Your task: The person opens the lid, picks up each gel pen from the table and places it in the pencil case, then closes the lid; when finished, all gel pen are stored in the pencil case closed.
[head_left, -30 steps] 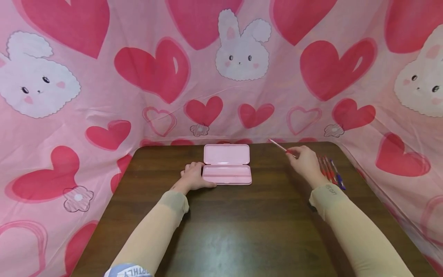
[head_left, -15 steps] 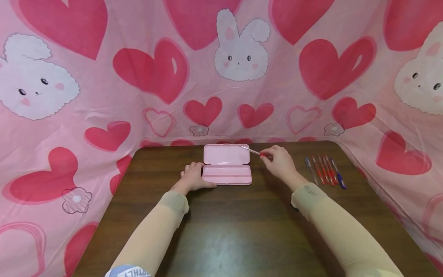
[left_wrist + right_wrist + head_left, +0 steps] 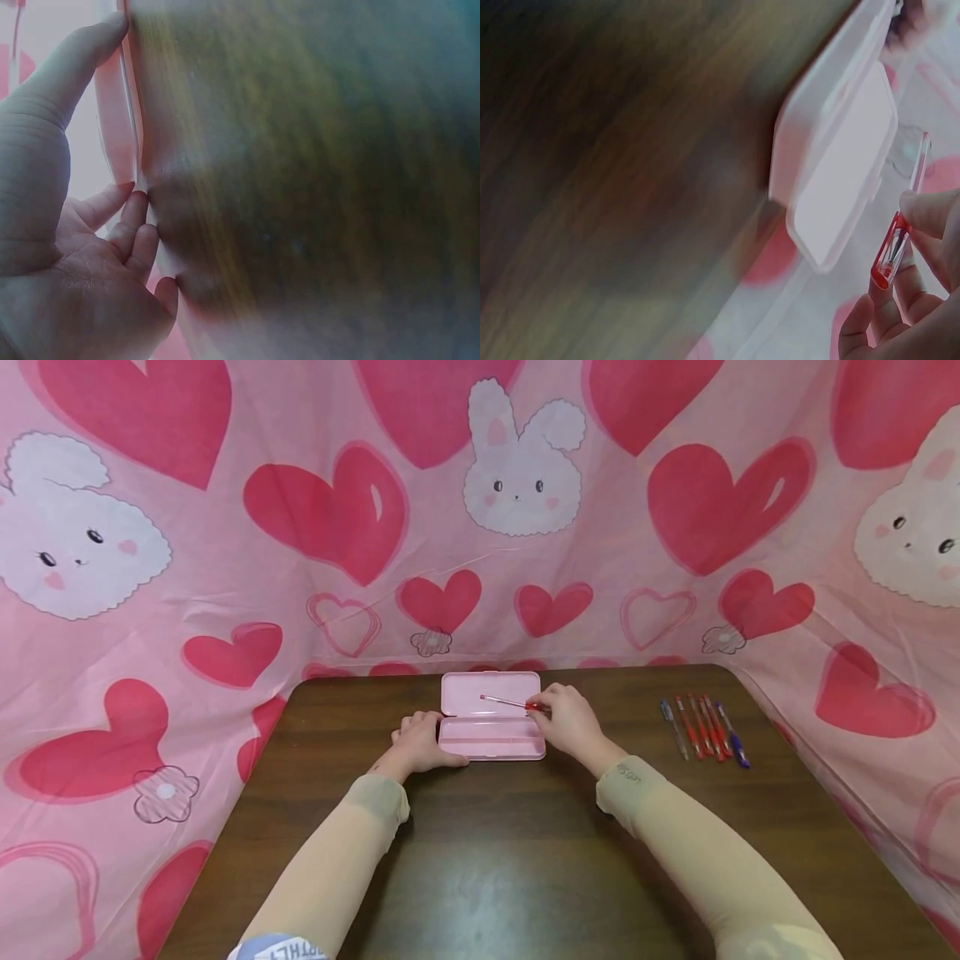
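Observation:
A pink pencil case (image 3: 491,727) lies open on the table, its lid tilted back to the far side. My left hand (image 3: 422,745) holds its left end, thumb along the front edge and fingers at the side. In the left wrist view those fingertips (image 3: 142,240) sit right at the case's edge. Between thumb and fingers, my right hand (image 3: 576,725) pinches a red gel pen (image 3: 504,701) with a clear barrel and red cap. The pen points left and overlaps the lid in the head view. No pens show inside the case's shallow compartments.
Several red pens (image 3: 703,727) lie side by side on the right of the brown wooden table (image 3: 480,852), with a blue pen (image 3: 733,737) at their right and a clear blue-ended pen (image 3: 672,727) at their left. A pink heart-patterned cloth (image 3: 442,543) hangs behind the table.
My right hand has carried the red pen leftward from beside the row of pens to over the pencil case. The left hand stays on the case.

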`<state>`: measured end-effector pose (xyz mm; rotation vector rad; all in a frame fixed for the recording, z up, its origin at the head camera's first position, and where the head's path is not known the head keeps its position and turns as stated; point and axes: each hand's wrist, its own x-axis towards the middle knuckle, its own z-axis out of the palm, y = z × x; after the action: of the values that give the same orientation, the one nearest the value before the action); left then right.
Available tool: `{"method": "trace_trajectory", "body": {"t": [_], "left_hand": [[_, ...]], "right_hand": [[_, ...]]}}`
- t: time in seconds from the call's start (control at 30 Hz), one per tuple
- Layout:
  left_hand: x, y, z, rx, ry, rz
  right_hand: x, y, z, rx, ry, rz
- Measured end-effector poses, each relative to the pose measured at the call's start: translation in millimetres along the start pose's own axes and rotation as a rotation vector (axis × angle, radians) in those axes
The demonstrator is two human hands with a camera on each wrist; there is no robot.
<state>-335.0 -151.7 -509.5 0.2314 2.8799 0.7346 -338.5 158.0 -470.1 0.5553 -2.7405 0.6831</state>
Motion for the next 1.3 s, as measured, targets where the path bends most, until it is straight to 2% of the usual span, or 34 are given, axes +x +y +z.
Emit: {"method": "trace_trajectory", "body": {"t": [0.17,0.6,1.1,1.3], "left_hand": [[-1.5,-0.7,-0.9,-0.002,0.001,0.007],[-2.0,1.0,-3.1,-0.002,0.000,0.000],[-2.2,-0.6,-3.5,-0.003,-0.007,-0.003],[-0.2,-2.5,-2.2,-0.005,-0.014,-0.007]], "right_hand": [[3.2,-15.0,12.0,-0.017,-0.077,0.024],[11.9,-22.6,40.6,-0.083,-0.126,0.022],[18.5,-26.8,50.9,-0.102,-0.155,0.045],[22.6,-24.6,53.3,-0.123,-0.193,0.072]]}}
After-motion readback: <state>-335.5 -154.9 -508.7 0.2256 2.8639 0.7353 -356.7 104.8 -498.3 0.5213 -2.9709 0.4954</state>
